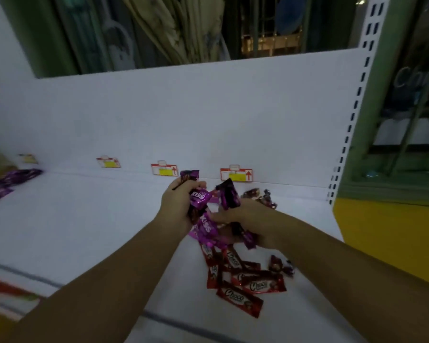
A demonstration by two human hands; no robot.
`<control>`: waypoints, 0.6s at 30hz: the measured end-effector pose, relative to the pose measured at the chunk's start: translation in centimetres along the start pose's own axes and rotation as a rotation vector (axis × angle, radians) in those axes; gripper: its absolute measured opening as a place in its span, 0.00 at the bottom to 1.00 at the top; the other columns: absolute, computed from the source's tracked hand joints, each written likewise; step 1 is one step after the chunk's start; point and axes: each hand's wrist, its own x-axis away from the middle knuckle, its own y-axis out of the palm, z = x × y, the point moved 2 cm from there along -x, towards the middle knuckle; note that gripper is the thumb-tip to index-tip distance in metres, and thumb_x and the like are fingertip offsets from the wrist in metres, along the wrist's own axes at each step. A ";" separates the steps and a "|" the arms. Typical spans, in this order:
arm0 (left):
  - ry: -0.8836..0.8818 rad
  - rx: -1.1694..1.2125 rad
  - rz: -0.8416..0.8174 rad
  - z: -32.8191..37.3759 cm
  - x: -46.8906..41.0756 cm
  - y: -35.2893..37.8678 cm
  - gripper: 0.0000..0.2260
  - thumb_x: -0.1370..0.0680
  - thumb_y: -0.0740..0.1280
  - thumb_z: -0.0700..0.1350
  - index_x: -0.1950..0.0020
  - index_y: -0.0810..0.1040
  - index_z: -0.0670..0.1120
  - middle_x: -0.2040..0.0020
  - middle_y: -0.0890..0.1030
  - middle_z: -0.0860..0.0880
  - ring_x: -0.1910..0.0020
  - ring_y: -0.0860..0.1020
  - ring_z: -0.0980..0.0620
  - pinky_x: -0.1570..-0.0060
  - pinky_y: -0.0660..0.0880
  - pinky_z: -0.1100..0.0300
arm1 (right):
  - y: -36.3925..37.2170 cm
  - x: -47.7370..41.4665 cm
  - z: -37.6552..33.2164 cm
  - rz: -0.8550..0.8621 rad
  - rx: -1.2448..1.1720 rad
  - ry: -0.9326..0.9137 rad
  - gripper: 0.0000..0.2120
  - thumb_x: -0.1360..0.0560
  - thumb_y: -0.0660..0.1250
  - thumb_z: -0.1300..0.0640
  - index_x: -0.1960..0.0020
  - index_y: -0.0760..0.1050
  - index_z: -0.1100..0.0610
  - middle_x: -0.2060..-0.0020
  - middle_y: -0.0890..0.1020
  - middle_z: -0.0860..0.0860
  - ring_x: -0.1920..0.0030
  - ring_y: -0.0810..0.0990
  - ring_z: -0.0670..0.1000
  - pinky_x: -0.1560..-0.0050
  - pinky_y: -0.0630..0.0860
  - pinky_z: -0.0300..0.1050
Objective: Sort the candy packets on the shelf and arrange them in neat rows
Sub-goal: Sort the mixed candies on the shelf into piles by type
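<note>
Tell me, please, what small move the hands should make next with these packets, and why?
Probably carry the purple Kiss packets leftward to the purple group lying at the far left of the shelf. The left hand and right hand both grip purple ones, while the red Choco packets lie piled beneath them, so the purple seem sorted out.

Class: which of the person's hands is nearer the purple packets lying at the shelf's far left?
Left. The left hand is well right of those purple packets; the right hand is farther right still.
</note>
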 end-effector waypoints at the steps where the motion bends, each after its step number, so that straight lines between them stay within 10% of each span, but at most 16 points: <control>1: 0.028 0.024 0.046 0.4 0.5 -0.8 0.06 0.27 0.66 0.33 0.54 0.78 0.42 0.66 0.83 0.46 0.69 0.82 0.50 0.71 0.77 0.59 | 1.4 -0.6 0.1 -0.037 0.010 0.001 0.03 0.30 0.72 0.62 0.59 0.80 0.56 0.61 0.85 0.56 0.59 0.85 0.55 0.58 0.81 0.47; 8: 0.135 0.175 0.233 4.6 3.6 -9.6 0.07 0.25 0.64 0.33 0.49 0.75 0.41 0.63 0.83 0.44 0.67 0.83 0.49 0.69 0.79 0.56 | 8.3 -3.7 0.7 -0.081 0.147 -0.023 0.06 0.30 0.68 0.69 0.54 0.76 0.65 0.64 0.79 0.59 0.74 0.75 0.48 0.75 0.72 0.37; 18: 0.121 0.220 0.220 10.0 6.7 -24.6 0.14 0.25 0.58 0.26 0.46 0.74 0.40 0.64 0.81 0.40 0.72 0.78 0.48 0.70 0.78 0.58 | 18.7 -9.7 0.7 -0.095 -0.036 -0.047 0.08 0.27 0.66 0.69 0.49 0.75 0.63 0.67 0.80 0.55 0.72 0.77 0.48 0.72 0.75 0.39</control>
